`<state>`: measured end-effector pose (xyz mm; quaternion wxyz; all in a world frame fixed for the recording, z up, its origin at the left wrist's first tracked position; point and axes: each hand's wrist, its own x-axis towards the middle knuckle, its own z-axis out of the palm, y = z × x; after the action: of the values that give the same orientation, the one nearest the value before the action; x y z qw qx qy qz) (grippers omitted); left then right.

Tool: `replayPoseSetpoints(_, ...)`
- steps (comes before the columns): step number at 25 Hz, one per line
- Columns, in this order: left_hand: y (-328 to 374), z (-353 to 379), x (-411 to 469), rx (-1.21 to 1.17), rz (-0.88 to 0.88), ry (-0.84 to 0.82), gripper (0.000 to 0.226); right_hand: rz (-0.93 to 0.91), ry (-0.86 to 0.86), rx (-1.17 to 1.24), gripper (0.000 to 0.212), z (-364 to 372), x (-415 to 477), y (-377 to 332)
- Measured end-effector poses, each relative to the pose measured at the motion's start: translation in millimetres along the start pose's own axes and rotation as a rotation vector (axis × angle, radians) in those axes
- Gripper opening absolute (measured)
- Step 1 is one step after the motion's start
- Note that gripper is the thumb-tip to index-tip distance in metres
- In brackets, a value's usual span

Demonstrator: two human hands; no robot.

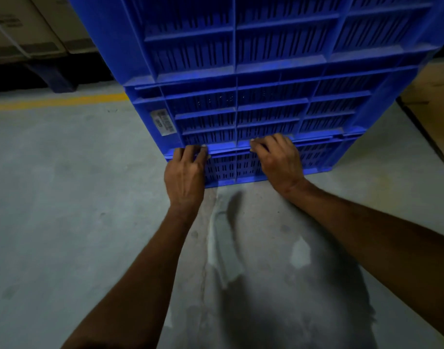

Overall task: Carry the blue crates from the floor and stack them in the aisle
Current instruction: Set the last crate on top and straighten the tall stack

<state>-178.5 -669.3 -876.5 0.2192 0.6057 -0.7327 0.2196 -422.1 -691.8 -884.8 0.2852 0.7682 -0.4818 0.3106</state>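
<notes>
A stack of three blue slotted crates stands on the concrete floor in front of me. The top crate (pixel 279 34) fills the upper frame, the middle crate (pixel 266 112) carries a white label at its left, and only the front wall of the bottom crate (pixel 231 170) shows. My left hand (pixel 184 175) grips the rim of the bottom crate near its left corner, fingers curled over the edge. My right hand (pixel 279 162) grips the same rim near the middle, fingertips hooked at the seam under the middle crate.
A yellow floor line (pixel 59 101) runs left of the stack. Cardboard boxes (pixel 22 26) sit on a dark pallet at the back left. A brown cardboard surface (pixel 432 89) lies to the right. Grey concrete floor (pixel 65 197) spreads to the left and below.
</notes>
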Motion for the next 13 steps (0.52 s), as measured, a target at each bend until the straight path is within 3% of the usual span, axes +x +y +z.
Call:
replayPoseSetpoints(3,-1,9,7,0.035,-0.003,0.119,0.012,-0.069,0.136,-0.083,0.02,5,8,5)
replayPoseSetpoints(7,6,2,5,-0.089,-0.061,0.137,0.015,-0.025,0.12,-0.097,0.025,1,6,-2)
replayPoseSetpoints(9,1,-8,-2,-0.263,-0.257,0.13,0.016,0.055,0.07,-0.082,0.024,-3,5,-8)
replayPoseSetpoints(11,-13,-14,-7,-0.547,-0.633,0.161,0.033,0.121,0.043,-0.005,0.02,-4,5,-16)
replayPoseSetpoints(13,-28,-12,-11,-0.723,-0.738,0.162,0.05,0.081,0.046,0.101,0.014,-5,7,-28)
